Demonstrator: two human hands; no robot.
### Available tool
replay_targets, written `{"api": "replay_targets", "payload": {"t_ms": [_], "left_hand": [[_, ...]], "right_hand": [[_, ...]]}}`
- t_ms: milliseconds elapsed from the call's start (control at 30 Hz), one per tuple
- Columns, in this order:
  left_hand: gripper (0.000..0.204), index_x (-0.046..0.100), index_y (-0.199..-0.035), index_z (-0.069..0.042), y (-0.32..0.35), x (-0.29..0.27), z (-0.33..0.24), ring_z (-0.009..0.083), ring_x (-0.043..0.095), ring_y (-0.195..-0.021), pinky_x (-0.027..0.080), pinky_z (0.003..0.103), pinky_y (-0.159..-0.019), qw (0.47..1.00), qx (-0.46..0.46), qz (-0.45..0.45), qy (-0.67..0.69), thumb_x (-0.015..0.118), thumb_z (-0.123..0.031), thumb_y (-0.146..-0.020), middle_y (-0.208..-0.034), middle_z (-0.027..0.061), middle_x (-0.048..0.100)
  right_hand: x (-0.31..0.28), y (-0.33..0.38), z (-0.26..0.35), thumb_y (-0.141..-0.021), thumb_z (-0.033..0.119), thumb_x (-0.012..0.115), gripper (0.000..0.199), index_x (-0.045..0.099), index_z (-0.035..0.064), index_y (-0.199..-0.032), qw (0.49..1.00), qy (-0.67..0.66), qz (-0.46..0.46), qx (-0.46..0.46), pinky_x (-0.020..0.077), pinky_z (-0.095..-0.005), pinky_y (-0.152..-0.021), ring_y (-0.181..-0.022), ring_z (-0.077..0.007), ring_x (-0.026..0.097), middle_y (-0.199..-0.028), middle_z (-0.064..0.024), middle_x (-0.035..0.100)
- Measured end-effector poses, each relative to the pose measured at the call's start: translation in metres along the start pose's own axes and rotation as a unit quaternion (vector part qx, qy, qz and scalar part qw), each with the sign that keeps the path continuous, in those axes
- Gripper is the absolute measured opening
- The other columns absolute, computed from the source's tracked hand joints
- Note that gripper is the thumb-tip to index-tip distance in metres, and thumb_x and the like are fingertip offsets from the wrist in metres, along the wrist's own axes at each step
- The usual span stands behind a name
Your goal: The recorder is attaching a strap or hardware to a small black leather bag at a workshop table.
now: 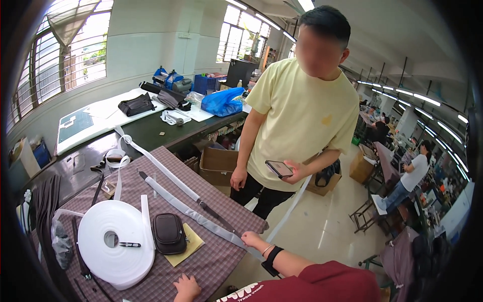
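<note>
Here's the white strap (201, 221), slanting lengthwise across the checked desk (219, 261), dark tip pointing far left, near end at the right edge, pinched there by the right hand (254, 240). The left hand (187, 288) rests loose on the desk, grasping nothing. Open room lies between that hand and the strap; the dark pouch (169, 233) and white roll (113, 264) crowd the left side. Past the right edge, it's floor (322, 226).

Barred windows (88, 48) pierce pale walls (146, 58); tube lights (425, 98) hang overhead.
</note>
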State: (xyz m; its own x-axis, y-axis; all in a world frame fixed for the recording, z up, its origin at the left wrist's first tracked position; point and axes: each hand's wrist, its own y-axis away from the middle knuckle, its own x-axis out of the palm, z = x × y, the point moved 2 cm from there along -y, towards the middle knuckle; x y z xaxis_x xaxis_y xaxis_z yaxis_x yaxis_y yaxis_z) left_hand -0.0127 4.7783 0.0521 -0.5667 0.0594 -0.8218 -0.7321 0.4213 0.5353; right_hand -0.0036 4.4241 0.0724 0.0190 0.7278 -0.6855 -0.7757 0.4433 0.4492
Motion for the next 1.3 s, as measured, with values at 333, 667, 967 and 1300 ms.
{"api": "replay_targets", "payload": {"t_ms": [333, 667, 967, 1300], "left_hand": [[0.057, 0.056, -0.115, -0.01, 0.023, -0.007, 0.005, 0.0391, 0.045, -0.116, 0.038, 0.048, -0.094, 1.0, 0.001, 0.016, -0.019, 0.066, -0.042, -0.068, -0.133, 0.0298, 0.033], [0.037, 0.052, -0.11, -0.004, 0.002, -0.096, 0.053, 0.0335, 0.055, -0.098, 0.046, 0.04, -0.083, 0.938, -0.068, -0.211, 0.267, 0.06, -0.019, -0.077, -0.105, 0.0169, 0.057], [0.063, 0.034, -0.129, 0.005, -0.04, -0.093, 0.06, 0.0363, 0.046, -0.111, 0.038, 0.038, -0.095, 0.884, -0.081, -0.344, 0.306, 0.062, -0.013, -0.076, -0.12, 0.0232, 0.046], [0.052, 0.041, -0.124, -0.001, 0.003, -0.076, 0.011, 0.0304, 0.054, -0.103, 0.045, 0.038, -0.084, 0.871, -0.07, -0.248, 0.417, 0.061, -0.01, -0.077, -0.116, 0.0172, 0.051]], "right_hand": [[0.044, 0.056, 0.026, -0.08, 0.015, 0.049, 0.025, 0.056, 0.0063, -0.102, 0.915, 0.205, -0.21, -0.278, 0.0435, -0.0445, -0.084, -0.102, -0.0353, 0.052, -0.108, -0.0163, 0.055], [0.092, 0.027, 0.134, -0.082, 0.013, 0.051, 0.04, 0.046, 0.0002, -0.12, 0.956, -0.007, -0.007, -0.294, 0.0425, -0.039, -0.089, -0.105, -0.0339, 0.052, -0.116, -0.0202, 0.052], [0.16, 0.017, 0.146, -0.079, 0.008, 0.05, 0.043, 0.046, -0.0043, -0.12, 0.941, -0.285, 0.125, -0.13, 0.0444, -0.0329, -0.087, -0.101, -0.0266, 0.058, -0.109, -0.0185, 0.059], [0.069, 0.019, 0.102, -0.08, 0.021, 0.055, 0.026, 0.063, 0.0064, -0.1, 0.969, -0.037, 0.046, -0.24, 0.0485, -0.0391, -0.077, -0.09, -0.0338, 0.059, -0.098, -0.016, 0.062]]}}
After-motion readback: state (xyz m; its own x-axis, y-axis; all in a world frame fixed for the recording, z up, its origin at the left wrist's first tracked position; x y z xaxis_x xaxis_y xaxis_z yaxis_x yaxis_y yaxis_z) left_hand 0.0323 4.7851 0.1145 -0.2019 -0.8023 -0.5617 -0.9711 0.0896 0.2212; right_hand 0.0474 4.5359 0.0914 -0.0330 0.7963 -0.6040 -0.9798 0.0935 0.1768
